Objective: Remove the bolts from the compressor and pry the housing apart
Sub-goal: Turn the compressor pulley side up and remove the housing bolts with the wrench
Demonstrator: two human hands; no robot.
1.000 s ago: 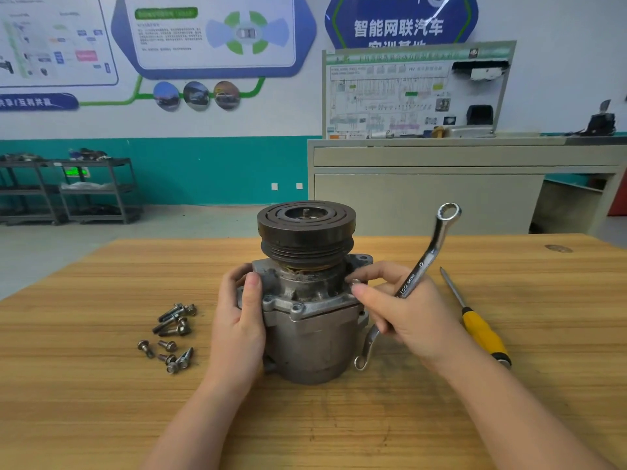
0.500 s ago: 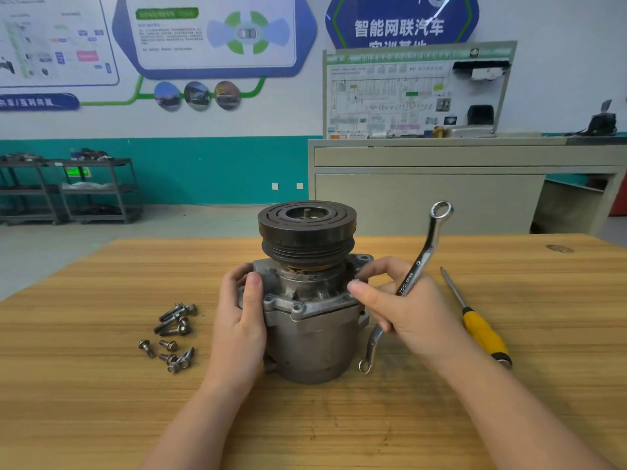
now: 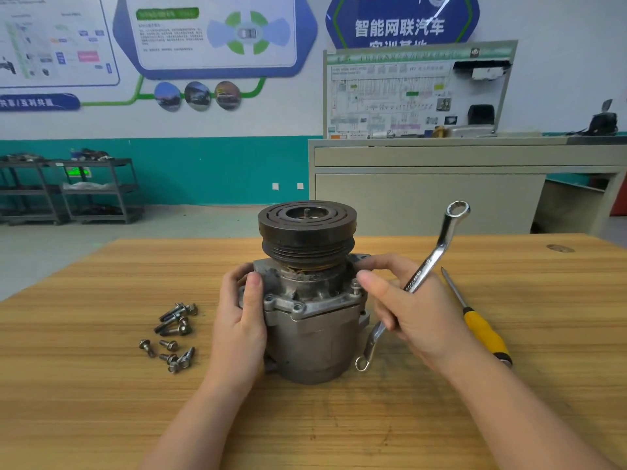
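Left grip wraps the compressor flank, thumb along the flange. Right grip clasps a ring spanner in the palm, thumb and forefinger at a raised bolt on the flange's right corner. Compressor stands upright, pulley uppermost, at mid surface. Spanner shaft slants across the right flank, lower ring near the surface. Yellow-handled screwdriver lies right of the hand. Removed bolts lie scattered left, clear of the housing.

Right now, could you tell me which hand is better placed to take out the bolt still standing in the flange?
The right hand: its fingertips are beside that bolt, while the left hand steadies the compressor.
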